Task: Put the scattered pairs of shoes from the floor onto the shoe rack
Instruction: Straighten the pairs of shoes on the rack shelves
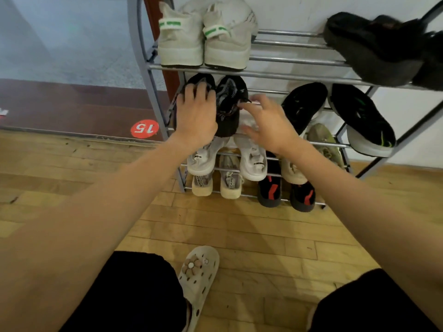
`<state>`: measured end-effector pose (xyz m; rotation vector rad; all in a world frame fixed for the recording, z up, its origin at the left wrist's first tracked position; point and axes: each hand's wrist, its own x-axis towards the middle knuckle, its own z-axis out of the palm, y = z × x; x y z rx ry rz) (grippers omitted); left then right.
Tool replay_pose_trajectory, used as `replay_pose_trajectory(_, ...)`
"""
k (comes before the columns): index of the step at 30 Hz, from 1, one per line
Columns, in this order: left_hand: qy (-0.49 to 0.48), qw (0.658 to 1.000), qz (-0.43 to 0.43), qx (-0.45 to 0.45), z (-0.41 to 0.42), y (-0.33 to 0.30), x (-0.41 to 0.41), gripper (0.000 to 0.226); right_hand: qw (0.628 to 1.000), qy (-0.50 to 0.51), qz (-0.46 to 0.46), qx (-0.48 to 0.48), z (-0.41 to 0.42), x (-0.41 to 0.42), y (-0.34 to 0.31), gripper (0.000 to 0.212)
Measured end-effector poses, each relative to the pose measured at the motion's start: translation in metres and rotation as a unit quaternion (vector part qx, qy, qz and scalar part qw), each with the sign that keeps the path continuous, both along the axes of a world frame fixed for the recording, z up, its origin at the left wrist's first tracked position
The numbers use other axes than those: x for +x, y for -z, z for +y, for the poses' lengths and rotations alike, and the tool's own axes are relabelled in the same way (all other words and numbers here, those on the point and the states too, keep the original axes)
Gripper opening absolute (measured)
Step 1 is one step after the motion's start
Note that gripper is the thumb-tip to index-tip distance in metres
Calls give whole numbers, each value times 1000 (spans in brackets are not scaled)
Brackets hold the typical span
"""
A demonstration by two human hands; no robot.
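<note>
Metal bars form the shoe rack [275, 74], which stands on a wooden floor [251, 236] against a pale wall. On its second shelf, at the left end, sits a pair of dark knit shoes [229, 104]. The left hand [195, 118] lies flat over the left shoe of this pair, fingers spread and pressing on it — not closed around it. The right hand [268, 123] is just beside the right shoe, fingers loosely open; its fingertips touch the shoe near the laces, holding nothing. White sneakers with green tabs [203, 41] stand on the top shelf, black slippers [383, 46] at its right end. More pairs fill the lower shelves — white, beige, and black with red.
</note>
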<state>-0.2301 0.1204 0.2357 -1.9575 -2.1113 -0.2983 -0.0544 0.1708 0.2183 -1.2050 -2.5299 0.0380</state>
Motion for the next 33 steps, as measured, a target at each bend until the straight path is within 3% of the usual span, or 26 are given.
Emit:
replay_pose_trajectory(4,120,992,20,31,-4,9,35,46,998,59,7,32,-5,61,-10,51)
replay_pose_trajectory(7,198,979,-47,6,2,12,62,42,991,132,9,33,-9,108,-6,58)
replay_pose_trajectory(14,185,956,-185,-129,33,11,136,86,958,281,20,-44,-12,187,12,74)
replay_pose_trajectory(20,93,975,-117,-166,51,18,164,92,954,289,-32,-74,-13,216,25,73)
replay_pose_trajectory(25,146,965,6,-217,57,16,155,92,962,261,-56,-63,-6,222,28,66)
replay_pose_trajectory(33,174,968,-78,-164,49,14,173,85,964,260,-51,-8,-3,220,29,42)
